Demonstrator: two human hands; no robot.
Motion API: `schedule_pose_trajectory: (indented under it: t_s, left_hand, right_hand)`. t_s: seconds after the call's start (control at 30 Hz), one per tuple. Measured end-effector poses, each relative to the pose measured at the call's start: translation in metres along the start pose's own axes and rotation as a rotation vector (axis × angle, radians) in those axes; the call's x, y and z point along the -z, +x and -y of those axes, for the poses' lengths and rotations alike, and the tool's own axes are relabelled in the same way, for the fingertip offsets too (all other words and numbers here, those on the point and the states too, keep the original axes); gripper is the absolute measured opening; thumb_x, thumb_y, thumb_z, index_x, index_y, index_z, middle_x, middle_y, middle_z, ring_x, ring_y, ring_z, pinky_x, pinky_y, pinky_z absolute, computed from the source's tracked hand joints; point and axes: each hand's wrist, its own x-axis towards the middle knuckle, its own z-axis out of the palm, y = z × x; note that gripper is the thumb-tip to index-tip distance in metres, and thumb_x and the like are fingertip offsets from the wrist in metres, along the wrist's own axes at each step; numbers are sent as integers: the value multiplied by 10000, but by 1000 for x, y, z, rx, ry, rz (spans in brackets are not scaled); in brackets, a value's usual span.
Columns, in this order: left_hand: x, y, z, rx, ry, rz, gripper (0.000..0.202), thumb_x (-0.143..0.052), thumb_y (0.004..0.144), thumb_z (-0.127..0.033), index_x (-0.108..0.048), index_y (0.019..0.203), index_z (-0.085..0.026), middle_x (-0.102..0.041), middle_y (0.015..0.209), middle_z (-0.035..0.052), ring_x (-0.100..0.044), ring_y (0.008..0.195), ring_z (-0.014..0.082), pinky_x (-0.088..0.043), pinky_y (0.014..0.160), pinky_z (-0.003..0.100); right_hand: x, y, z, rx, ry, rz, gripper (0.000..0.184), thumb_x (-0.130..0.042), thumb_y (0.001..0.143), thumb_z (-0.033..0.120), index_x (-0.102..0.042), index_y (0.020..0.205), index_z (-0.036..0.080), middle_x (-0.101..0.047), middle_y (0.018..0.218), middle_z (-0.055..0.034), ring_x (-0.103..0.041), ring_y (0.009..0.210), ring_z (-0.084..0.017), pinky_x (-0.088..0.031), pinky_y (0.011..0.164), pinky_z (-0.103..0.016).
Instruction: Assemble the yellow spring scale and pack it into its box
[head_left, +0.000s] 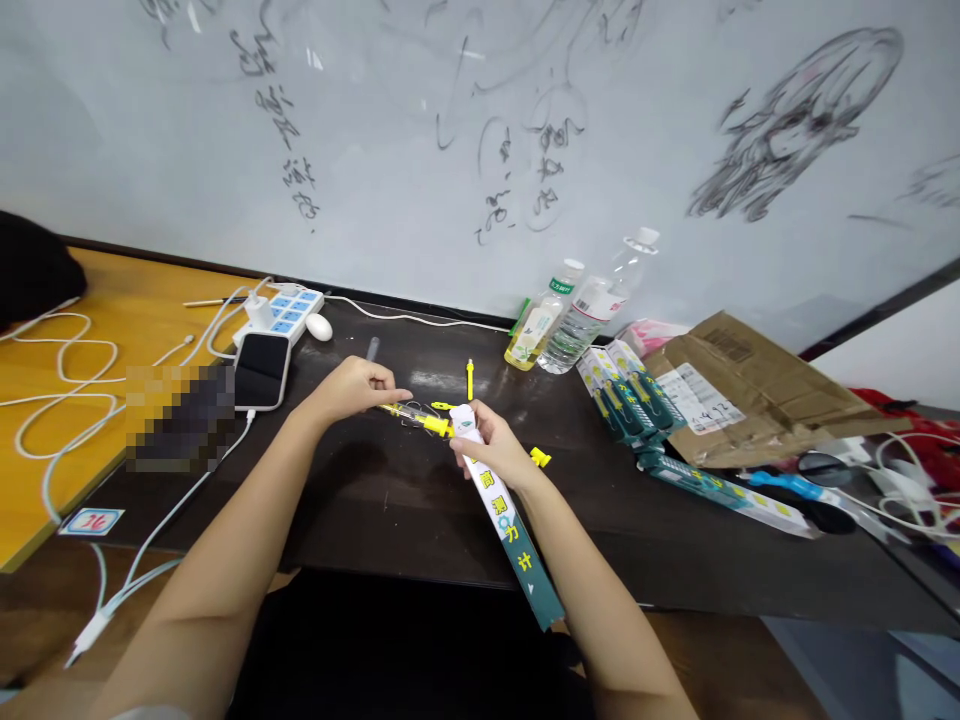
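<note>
My left hand (364,388) is closed on one end of a clear tubular spring scale (409,412), which lies low over the dark table. Its yellow end points right and meets the fingers of my right hand (495,448) beside the box; whether they touch it I cannot tell. That hand is wrapped round a long white-and-green carton (517,545) with yellow characters, tilted toward me. Thin wire hooks show behind the tube. Around them lie a yellow rod (470,380), a small yellow piece (442,405) and a yellow cap-like part (540,457).
Two bottles, one of yellowish liquid (534,325) and one of water (592,315), stand by the whiteboard (390,150). Similar cartons (630,395) and an opened cardboard box (765,400) occupy the right. Leftward are a phone (262,370), a power strip (289,315) and white cables.
</note>
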Motion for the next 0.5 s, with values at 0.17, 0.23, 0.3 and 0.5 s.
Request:
schedule_pose_trajectory:
  t_s: [0.17, 0.23, 0.3, 0.5]
  left_hand:
    - [-4, 2, 0, -68, 89, -38, 412, -666, 763, -477, -603, 524, -148, -465, 429, -47, -364, 422, 60, -238, 439, 207]
    - [-8, 3, 0, -100, 143, -77, 435, -648, 779, -488, -594, 517, -145, -460, 437, -50, -355, 430, 58, -238, 448, 208]
    - [-12, 4, 0, -130, 204, -129, 445, -631, 796, -484, -583, 509, -147, -455, 439, -51, -354, 431, 59, -242, 457, 211]
    - [-16, 1, -4, -221, 375, -270, 410, -600, 830, -443, -589, 536, -156, -527, 490, -29, -420, 467, 73, -275, 501, 219]
  right_hand:
    - [-2, 4, 1, -61, -33, -144, 367, -800, 624, 309, -500, 791, 181, -591, 574, 65, -585, 439, -106, -527, 436, -233]
    - [0, 6, 1, -60, -36, -196, 349, -805, 603, 288, -521, 765, 165, -603, 554, 55, -593, 443, -103, -521, 461, -219]
    - [1, 7, 1, -73, -17, -240, 345, -814, 576, 269, -546, 761, 152, -630, 571, 38, -609, 465, -103, -531, 489, -216]
    - [5, 9, -3, -180, 141, -184, 322, -817, 577, 269, -586, 763, 143, -662, 651, 12, -625, 498, -108, -563, 479, -235]
